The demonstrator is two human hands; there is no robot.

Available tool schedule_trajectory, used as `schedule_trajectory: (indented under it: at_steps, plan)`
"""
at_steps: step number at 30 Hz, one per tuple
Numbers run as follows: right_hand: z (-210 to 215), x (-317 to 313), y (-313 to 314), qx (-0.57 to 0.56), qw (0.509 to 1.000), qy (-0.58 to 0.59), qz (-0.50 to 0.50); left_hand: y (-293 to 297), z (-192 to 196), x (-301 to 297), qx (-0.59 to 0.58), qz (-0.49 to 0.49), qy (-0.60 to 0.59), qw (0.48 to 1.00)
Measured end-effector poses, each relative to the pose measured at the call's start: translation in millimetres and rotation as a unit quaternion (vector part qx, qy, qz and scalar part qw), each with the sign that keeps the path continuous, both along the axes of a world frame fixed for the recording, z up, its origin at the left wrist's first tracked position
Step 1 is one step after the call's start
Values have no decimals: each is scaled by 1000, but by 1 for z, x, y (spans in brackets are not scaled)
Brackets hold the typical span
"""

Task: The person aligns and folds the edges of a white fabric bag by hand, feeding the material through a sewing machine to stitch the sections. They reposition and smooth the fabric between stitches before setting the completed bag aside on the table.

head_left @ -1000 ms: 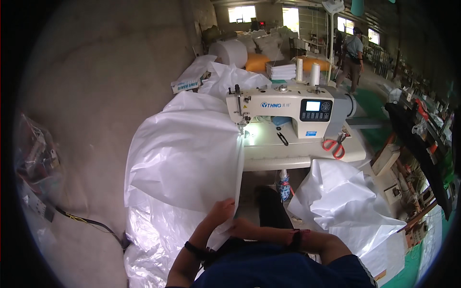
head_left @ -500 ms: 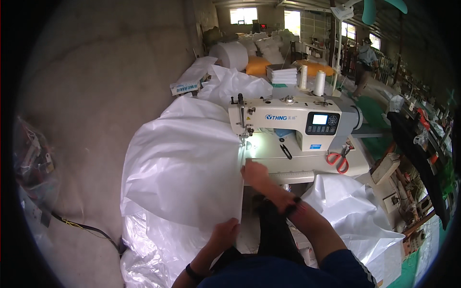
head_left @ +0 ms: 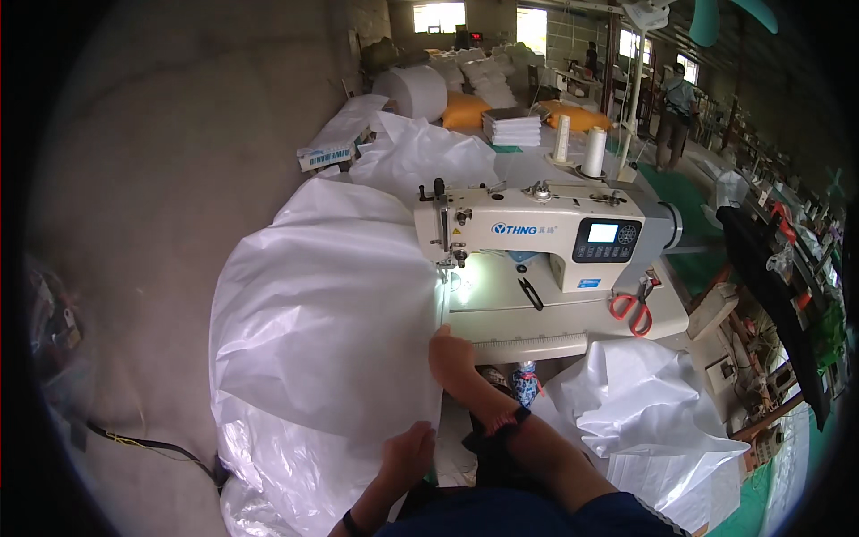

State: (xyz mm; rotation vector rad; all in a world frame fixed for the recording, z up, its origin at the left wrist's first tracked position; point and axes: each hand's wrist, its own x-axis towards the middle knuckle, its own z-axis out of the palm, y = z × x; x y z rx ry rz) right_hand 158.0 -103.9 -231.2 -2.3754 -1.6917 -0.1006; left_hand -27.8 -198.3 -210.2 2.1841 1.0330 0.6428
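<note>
A big white plastic sheet point(head_left: 331, 304) hangs over the left side of the sewing machine point(head_left: 528, 224), its right edge running up to the lit needle area. My right hand point(head_left: 452, 360) pinches that edge just in front of the machine bed. Lower down, my left hand point(head_left: 409, 455) is closed on the same edge, close to my lap. Black thread snips point(head_left: 531, 294) and red-handled scissors point(head_left: 633, 309) lie on the machine bed, right of the needle.
Two white thread cones point(head_left: 594, 152) stand behind the machine. More white sheeting point(head_left: 644, 403) is heaped at the lower right. Farther back are a white roll point(head_left: 413, 92), yellow sacks point(head_left: 465, 111) and a stack of folded white sheets point(head_left: 514, 128). Another person point(head_left: 676, 116) stands at the far right.
My right hand has drawn back along the sheet's edge, away from the needle and toward me. The left hand stays low on the edge. The view has shifted slightly.
</note>
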Motion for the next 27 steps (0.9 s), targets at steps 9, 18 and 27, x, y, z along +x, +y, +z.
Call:
schedule_trajectory:
  at_steps: [9, 18, 27]
  plan:
    - [-5, 3, -11, 17, 989, 147, -10, 37, -22, 38, -11, -13, -64, 998]
    - [-47, -15, -34, 217, 712, 627, 230, 63, 12, 51, 39, -17, -31, 999]
    - [-72, -1, -42, 75, 873, 480, 31, 53, 2, 50, 100, -26, 176, 979]
